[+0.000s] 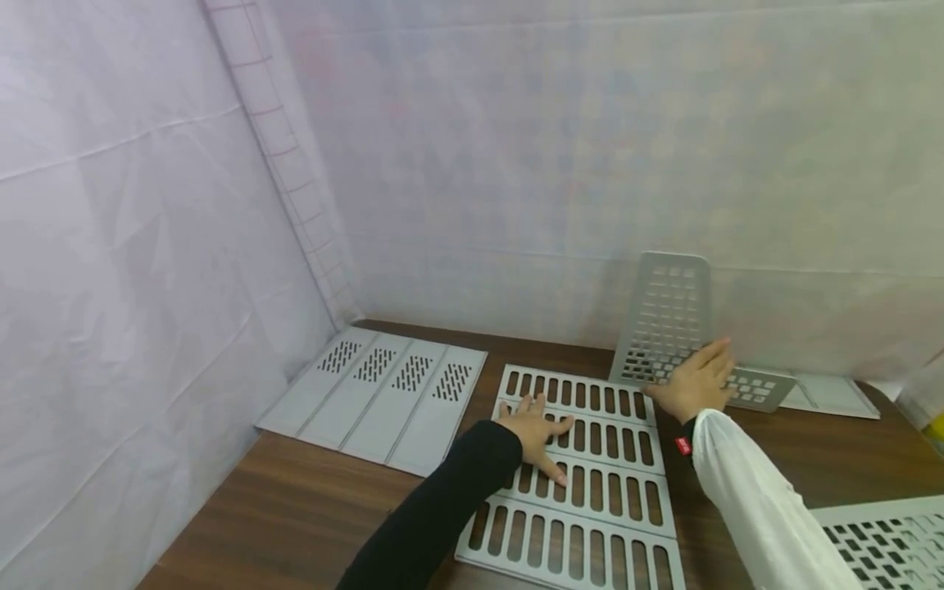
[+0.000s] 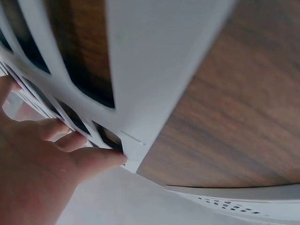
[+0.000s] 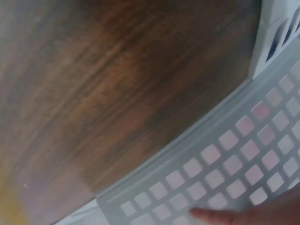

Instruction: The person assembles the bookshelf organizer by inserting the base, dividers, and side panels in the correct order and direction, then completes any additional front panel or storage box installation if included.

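Observation:
My left hand (image 1: 533,434) lies with spread fingers on the grey slotted panel (image 1: 575,565), which is made of joined strips with rows of long openings. In the left wrist view the fingertips of my left hand (image 2: 37,168) rest along the panel's edge. My right hand (image 1: 695,383), fingers extended, touches a grey panel with square holes (image 1: 673,287). One part of that panel stands up against the white backdrop, and another part extends to the right behind the hand. The right wrist view shows one finger over this perforated panel (image 3: 187,136).
A pale four-strip panel (image 1: 376,410) with small slits lies at the left. Another perforated panel (image 1: 896,541) is at the lower right, and a plain white piece (image 1: 833,395) lies at the back right. White sheeting (image 1: 479,164) encloses the brown wooden tabletop (image 1: 310,508).

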Demonstrator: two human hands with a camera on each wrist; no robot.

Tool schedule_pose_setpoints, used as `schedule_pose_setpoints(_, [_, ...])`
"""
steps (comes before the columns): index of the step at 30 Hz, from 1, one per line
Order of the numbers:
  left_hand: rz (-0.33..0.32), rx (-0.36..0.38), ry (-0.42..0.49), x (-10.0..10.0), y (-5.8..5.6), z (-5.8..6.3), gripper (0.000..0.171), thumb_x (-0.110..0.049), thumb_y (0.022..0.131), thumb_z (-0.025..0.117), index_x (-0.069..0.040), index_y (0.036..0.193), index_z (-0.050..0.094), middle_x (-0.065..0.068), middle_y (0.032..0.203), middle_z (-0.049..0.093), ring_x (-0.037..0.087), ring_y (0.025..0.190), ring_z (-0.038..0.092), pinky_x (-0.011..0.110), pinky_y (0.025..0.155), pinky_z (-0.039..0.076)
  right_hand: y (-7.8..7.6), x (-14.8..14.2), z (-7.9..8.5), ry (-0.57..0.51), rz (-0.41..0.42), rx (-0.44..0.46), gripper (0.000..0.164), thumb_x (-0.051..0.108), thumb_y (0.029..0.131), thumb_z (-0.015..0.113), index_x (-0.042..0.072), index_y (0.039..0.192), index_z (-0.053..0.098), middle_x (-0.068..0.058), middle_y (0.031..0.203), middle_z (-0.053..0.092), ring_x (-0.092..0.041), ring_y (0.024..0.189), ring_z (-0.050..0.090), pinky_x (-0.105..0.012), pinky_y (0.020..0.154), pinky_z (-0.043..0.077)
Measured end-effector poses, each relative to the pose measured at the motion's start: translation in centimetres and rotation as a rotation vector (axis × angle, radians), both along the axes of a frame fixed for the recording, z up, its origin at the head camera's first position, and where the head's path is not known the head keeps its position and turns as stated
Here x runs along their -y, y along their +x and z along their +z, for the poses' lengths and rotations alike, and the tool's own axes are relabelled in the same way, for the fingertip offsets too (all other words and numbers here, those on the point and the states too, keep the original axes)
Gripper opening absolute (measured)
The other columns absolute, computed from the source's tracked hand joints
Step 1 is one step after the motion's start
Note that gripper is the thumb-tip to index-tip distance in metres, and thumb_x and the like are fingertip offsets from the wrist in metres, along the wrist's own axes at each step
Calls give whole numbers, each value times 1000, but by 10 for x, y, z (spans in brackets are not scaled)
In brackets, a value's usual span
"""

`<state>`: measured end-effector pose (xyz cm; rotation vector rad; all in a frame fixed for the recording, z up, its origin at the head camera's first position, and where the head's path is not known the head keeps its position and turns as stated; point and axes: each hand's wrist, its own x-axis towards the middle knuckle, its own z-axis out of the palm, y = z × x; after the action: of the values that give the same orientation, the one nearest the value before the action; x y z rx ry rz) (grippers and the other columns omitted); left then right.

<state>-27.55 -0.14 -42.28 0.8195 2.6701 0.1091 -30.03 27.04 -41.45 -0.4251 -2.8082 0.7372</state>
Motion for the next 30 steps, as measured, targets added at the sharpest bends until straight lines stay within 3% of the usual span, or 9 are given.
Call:
schedule_pose_setpoints(5, [-6, 6, -10, 4, 1, -2, 100, -66, 67, 71, -45, 149, 17, 14, 161, 4, 36, 149, 4, 67, 112, 13, -7, 35, -3, -10, 142, -11, 138, 36, 74, 79, -9, 136, -36, -43, 147, -18, -60, 137, -9, -70, 106, 18])
schedule_pose_setpoints(9, [-19, -10, -17, 0, 1, 1, 100, -67, 67, 70, -47, 148, 17, 14, 161, 5, 36, 149, 5, 67, 112, 14, -10, 59, 3, -50, 149, -15, 136, 35, 76, 77, -7, 136, -37, -40, 147, -22, -57, 138, -14, -68, 106, 23])
schedule_pose_setpoints(12, [-22, -9, -16, -2, 1, 3, 99, -68, 67, 70, -47, 148, 16, 13, 161, 5, 35, 149, 5, 66, 113, 15, -10, 60, 9, -71, 135, -11, 133, 33, 78, 76, -5, 136, -37, -38, 148, -23, -55, 139, -16, -68, 108, 20])
schedule_pose_setpoints(17, [-10, 5, -37, 3, -1, 6, 99, -70, 68, 67, -49, 148, 13, 11, 162, 1, 33, 150, 2, 65, 113, 12, -3, 53, 14, -52, 188, -33, 124, 25, 80, 73, -6, 141, -31, -38, 148, -22, -56, 139, -14, -65, 112, 8])
schedule_pose_setpoints(20, [0, 8, -44, 7, -3, 9, 99, -70, 68, 67, -49, 148, 12, 10, 162, 0, 32, 150, 1, 65, 114, 11, 7, 46, 12, -50, 139, -38, 122, 22, 80, 73, -2, 143, -29, -38, 147, -25, -55, 138, -18, -67, 111, 2])
schedule_pose_setpoints(24, [26, 13, -49, 10, -5, 10, 99, -70, 67, 68, -50, 147, 13, 9, 162, 0, 32, 150, 1, 64, 115, 10, 17, 37, 1, -91, 13, 42, 127, 29, 81, 73, 1, 140, -35, -34, 143, -36, -52, 136, -28, -71, 109, -3])
schedule_pose_setpoints(30, [0, 12, -28, 3, 0, 2, 98, -69, 69, 68, -48, 148, 14, 10, 162, 1, 32, 150, 2, 65, 114, 12, 21, 4, -7, -179, -101, 129, 145, 48, 72, 78, 3, 133, -45, -40, 141, -35, -58, 134, -26, -74, 106, 3])
